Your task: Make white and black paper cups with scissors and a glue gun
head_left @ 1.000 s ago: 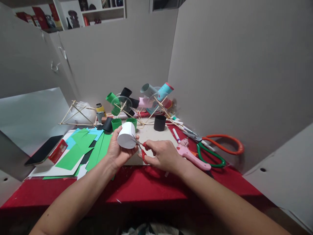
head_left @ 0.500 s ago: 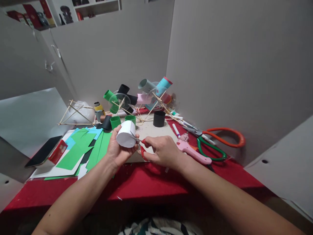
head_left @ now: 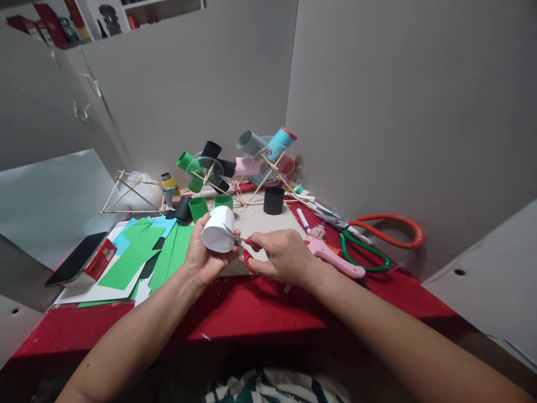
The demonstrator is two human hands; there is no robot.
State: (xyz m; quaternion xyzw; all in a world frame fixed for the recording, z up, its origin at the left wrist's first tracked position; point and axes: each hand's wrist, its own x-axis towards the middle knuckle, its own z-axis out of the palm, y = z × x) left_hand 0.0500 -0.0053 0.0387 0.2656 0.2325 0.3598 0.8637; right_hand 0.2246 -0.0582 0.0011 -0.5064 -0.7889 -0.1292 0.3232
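A short white paper cylinder (head_left: 217,232) rests in my left hand (head_left: 203,254), its flat round face turned toward me. My left fingers curl around it from below. My right hand (head_left: 283,254) is closed on small red-handled scissors (head_left: 248,252), with a thumb and finger through the loops. The scissor blades lie against the right side of the white cylinder, near its rim. Just behind stand two green paper tubes, a left green tube (head_left: 198,210) and a right green tube (head_left: 224,201). A black paper tube (head_left: 274,201) stands on the board to the right.
Green paper sheets (head_left: 132,252), a phone (head_left: 78,257) and a red packet (head_left: 99,260) lie left. At right are a pink glue gun (head_left: 335,260) and large scissors (head_left: 386,232) with orange and green handles. Stick frames with wheels of paper tubes (head_left: 205,170) stand behind.
The red scissors' handles have opened wider, with the blades still at the white cylinder. My view has shifted slightly; the other objects keep their places.
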